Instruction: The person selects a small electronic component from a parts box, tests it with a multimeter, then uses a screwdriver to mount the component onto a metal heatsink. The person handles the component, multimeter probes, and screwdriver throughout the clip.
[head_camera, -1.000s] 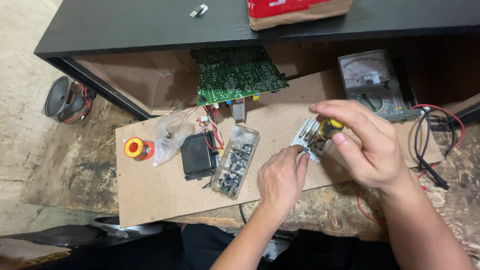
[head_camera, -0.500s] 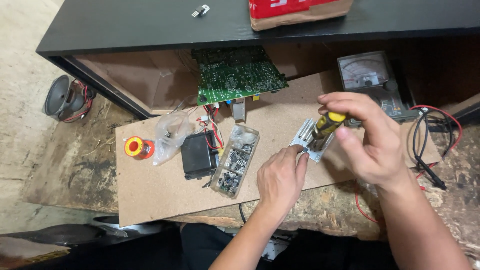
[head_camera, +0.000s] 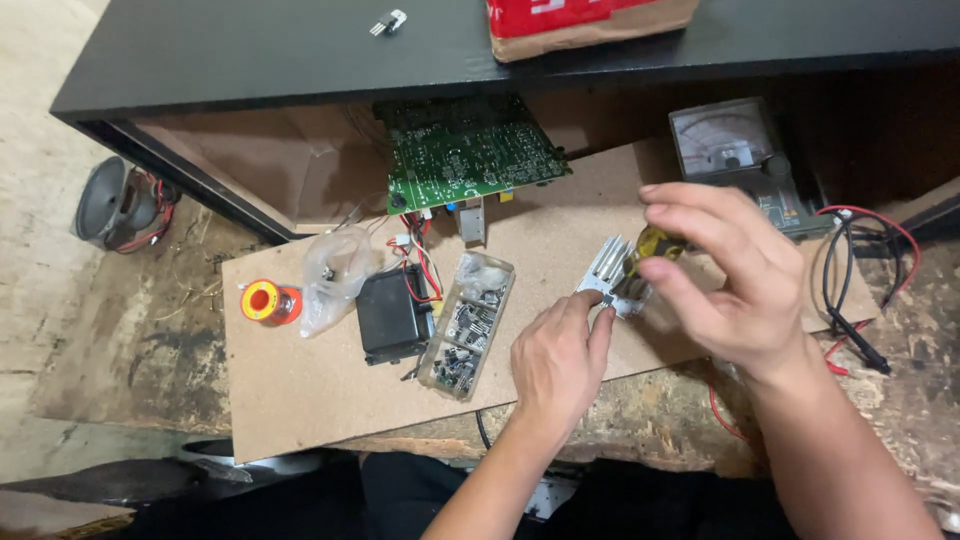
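Looking down from the head cam, the left hand (head_camera: 556, 362) has its fingers pressed together on the near edge of a small finned aluminium heatsink (head_camera: 611, 276), pinning it to the brown board (head_camera: 300, 400), right of the middle. The right hand (head_camera: 730, 280) is curled round a yellow-handled screwdriver (head_camera: 655, 246), fingers clamped on the handle, tip down at the heatsink. Left of that sit a clear parts box (head_camera: 467, 325), a black block (head_camera: 393, 314), a solder spool (head_camera: 265, 301) and, further back, a green circuit board (head_camera: 465, 155), with an analog meter (head_camera: 735, 150) far right.
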